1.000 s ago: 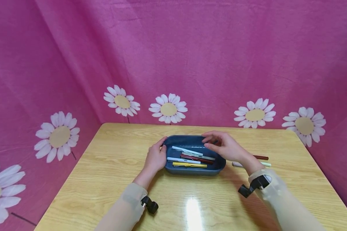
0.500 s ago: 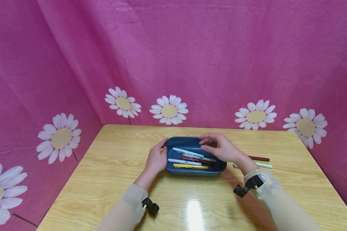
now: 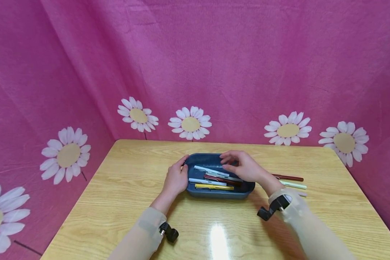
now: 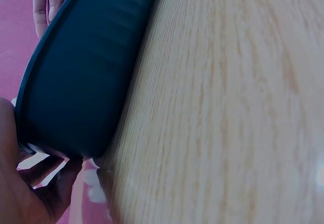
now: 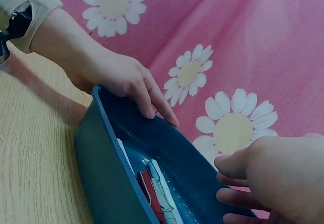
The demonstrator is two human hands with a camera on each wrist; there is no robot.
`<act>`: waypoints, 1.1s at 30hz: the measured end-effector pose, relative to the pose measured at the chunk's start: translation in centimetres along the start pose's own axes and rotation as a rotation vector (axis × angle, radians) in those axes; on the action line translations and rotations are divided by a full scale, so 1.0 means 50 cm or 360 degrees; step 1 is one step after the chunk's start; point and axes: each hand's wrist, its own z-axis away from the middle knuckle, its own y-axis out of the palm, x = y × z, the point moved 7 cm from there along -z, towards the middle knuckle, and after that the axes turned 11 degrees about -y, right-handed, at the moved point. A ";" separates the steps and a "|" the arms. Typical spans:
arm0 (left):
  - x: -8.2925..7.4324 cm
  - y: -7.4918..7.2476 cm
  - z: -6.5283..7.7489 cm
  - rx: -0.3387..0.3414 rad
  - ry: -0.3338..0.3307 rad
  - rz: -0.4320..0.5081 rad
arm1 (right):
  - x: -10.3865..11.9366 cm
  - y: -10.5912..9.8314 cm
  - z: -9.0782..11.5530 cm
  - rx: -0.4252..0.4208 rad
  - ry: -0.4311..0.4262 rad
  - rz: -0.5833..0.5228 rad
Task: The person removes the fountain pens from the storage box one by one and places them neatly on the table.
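A dark blue oblong plastic box (image 3: 219, 195) stands on the table with several pens in it. Among them are a yellow pen (image 3: 214, 187), a dark red pen (image 3: 222, 180) and pale ones such as a whitish pen (image 3: 211, 170). My left hand (image 3: 176, 177) grips the box's left end, thumb at the rim and fingers against the outside. Over the box's right part hovers my right hand (image 3: 243, 167), fingers loosely bent. In the right wrist view nothing shows between the thumb and fingers of that right hand (image 5: 283, 181).
On the wooden table (image 3: 133, 202), right of the box, lie a dark red pen (image 3: 289, 177), a pale green pen (image 3: 294, 185) and a light purplish pen (image 3: 301, 194), partly behind my right forearm. A pink flowered curtain (image 3: 230, 72) closes off the back and sides.
My right hand has drifted a little left over the box, and its forearm now uncovers more of the pens on the right. The left hand and the box keep their place.
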 end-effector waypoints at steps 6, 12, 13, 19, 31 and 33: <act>-0.001 0.000 0.003 -0.0010 0.0008 0.0002 | -0.005 0.012 -0.003 0.0034 0.0011 0.0005; -0.001 -0.001 0.003 -0.0011 -0.0015 0.0012 | -0.010 0.026 -0.012 0.0081 0.0034 0.0021; -0.001 -0.002 0.003 -0.0013 -0.0015 0.0012 | -0.012 0.028 -0.013 0.0088 0.0039 0.0025; -0.001 -0.002 0.002 -0.0014 -0.0015 -0.0002 | -0.023 0.038 -0.017 0.0111 0.0072 0.0054; 0.000 -0.001 0.001 -0.0022 -0.0002 0.0008 | -0.047 0.060 -0.030 0.0129 0.0112 0.0061; 0.001 0.000 0.001 -0.0022 -0.0002 0.0010 | -0.050 0.062 -0.031 0.0135 0.0130 0.0061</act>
